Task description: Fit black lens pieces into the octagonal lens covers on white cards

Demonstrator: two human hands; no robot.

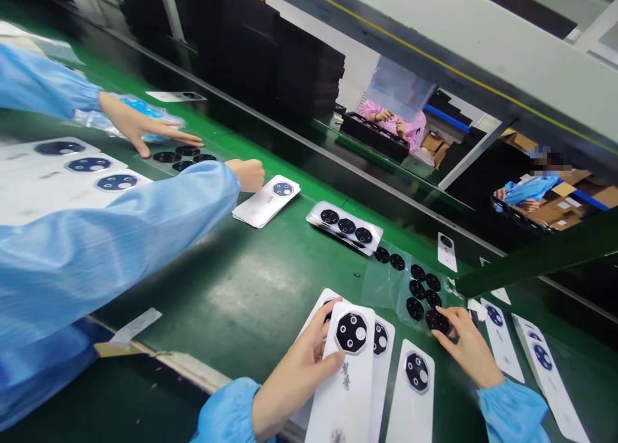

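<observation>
My left hand [299, 372] is closed on a white panel [355, 382] with a black octagonal camera piece near its top. Other white panels lie under and beside it, one of them [410, 395] just to the right. The thumb and fingers of my right hand [466, 343] pinch a black disc [437, 320] at the lower edge of a clear sheet [369, 288]. Several more black discs [416, 290] sit on that sheet. Beyond it lies a stack of white pieces [344, 227] with black discs on top.
At the left, a co-worker's blue sleeves [120, 237] and hands reach over black discs [186, 153] and white panels [43, 179]. White panels [550, 378] lie at the right, near a green post [541, 250]. Two people are across the line.
</observation>
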